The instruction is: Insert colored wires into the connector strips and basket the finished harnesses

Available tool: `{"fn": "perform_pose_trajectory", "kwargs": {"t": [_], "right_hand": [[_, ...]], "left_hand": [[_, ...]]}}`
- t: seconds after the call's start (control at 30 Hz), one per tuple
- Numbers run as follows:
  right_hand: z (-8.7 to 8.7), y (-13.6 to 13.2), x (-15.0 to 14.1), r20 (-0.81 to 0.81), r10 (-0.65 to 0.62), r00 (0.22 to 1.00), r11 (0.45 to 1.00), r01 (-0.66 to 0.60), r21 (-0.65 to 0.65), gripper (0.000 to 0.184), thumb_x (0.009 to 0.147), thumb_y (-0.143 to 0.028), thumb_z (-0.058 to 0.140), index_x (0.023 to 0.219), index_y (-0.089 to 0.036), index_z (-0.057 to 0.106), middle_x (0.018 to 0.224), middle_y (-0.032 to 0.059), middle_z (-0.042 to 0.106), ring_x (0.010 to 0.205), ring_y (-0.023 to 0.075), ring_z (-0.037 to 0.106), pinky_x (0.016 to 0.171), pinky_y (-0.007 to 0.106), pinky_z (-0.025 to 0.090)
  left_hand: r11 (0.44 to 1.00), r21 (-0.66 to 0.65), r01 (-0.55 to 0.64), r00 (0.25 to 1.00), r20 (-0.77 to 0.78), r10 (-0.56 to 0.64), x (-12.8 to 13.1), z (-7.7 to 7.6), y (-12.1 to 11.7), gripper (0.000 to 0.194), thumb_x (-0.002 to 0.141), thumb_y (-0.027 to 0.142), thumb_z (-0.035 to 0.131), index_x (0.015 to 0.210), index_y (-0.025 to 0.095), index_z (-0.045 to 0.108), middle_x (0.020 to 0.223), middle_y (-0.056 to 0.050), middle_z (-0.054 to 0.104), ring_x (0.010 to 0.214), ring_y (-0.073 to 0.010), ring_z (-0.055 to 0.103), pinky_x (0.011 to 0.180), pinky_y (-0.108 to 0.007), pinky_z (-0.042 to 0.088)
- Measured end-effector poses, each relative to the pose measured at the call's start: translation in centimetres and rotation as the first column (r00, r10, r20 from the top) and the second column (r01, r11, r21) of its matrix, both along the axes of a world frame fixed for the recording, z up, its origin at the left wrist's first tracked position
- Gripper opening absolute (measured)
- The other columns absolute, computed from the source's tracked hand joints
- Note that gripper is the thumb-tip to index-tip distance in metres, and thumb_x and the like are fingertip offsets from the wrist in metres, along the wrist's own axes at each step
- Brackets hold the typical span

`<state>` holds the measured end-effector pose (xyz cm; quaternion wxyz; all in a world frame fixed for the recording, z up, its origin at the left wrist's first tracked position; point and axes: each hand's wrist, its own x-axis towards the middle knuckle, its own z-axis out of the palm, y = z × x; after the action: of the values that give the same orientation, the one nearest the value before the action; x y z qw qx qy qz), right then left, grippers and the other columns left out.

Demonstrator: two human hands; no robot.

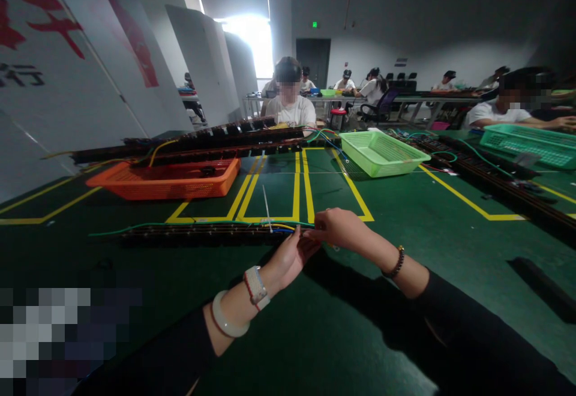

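A long dark strip [202, 234] with a row of small fittings lies across the green table in front of me. Green, yellow and blue wires [282, 227] run along it towards its right end. There my left hand [288, 258] is closed around the wires, palm turned up. My right hand [342, 228] meets it from the right, its fingers pinched together at the left fingertips; whatever is between them is hidden. A white cable tie [267, 209] stands up from the strip, left of both hands. A small metal end shows below the right hand.
Beyond are an orange basket [180, 187] with dark strips [193, 144] above it, and a light green basket [382, 159]. More strips [495, 180] and a teal basket [531, 144] lie right. A black bar [542, 288] is near right. Co-workers sit opposite and to the right.
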<state>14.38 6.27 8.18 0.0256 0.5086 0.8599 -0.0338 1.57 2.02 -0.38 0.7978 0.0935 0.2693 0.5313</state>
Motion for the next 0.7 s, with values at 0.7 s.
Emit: {"fn": "perform_pose_trajectory", "kwargs": {"t": [0.7], "right_hand": [[-1.0,0.1,-0.4,0.125,0.051,0.991,0.998,-0.046,-0.043,0.018,0.091,-0.025,0.045,0.1,-0.018,0.059,0.085,0.0093,0.067,0.072,0.0171,0.062,0.057,0.023,0.035]], "left_hand": [[0.998,0.035,0.056,0.997,-0.058,-0.053,0.0,0.0,-0.3,0.024,0.094,0.027,0.041,0.094,0.01,0.058,0.091,-0.013,0.066,0.085,-0.0182,0.064,0.092,-0.038,0.047]]}}
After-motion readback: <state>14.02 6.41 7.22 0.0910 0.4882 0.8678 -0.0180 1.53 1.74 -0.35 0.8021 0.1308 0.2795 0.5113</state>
